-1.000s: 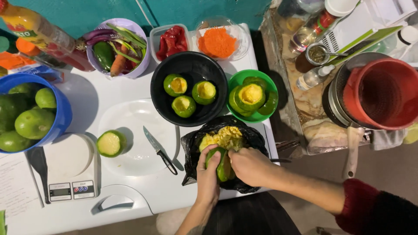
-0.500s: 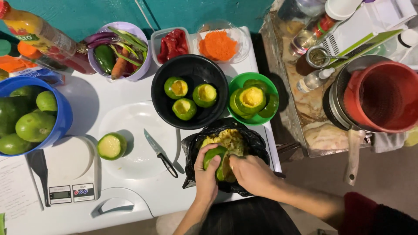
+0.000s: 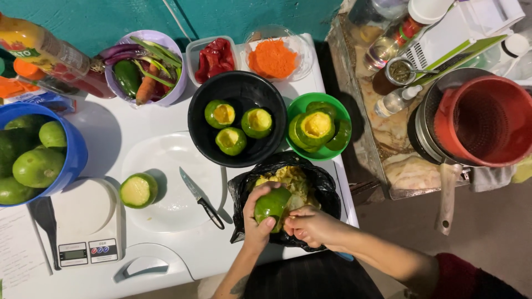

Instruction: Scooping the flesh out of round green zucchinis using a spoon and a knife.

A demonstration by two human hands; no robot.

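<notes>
White tabletop (image 3: 138, 133) set against a teal wall carries the whole spread. At its near edge the left hand (image 3: 256, 218) is wrapped around a round green squash (image 3: 272, 204), fingers curled over the top and palm cupping the near side, so the squash sits fully inside that grip, tilted toward the other hand. The right hand (image 3: 310, 226) is closed into a loose fist just beside it, fingertips pressed at the squash's lower side; whether it pinches a small tool I cannot tell. Both hands hover over an open black bag (image 3: 327, 191) filled with pale yellow scrapings.

The squash looks firm and smooth-skinned, likely a bit slick once wet with pulp, and light enough for one hand; a full cupped hold around its widest part seems the safest place to take it, since a hollowed shell could crack if squeezed hard at the rim.

Just beyond the bag stands a black bowl (image 3: 199, 130) with three hollowed squashes, and to its right a green bowl (image 3: 337, 145) with more. A small knife (image 3: 200, 196) lies on a white plate (image 3: 149, 160), near a cut squash half (image 3: 137, 190). Farther left are a kitchen scale (image 3: 83, 221) and a blue bucket (image 3: 76, 155) of whole squashes.
</notes>
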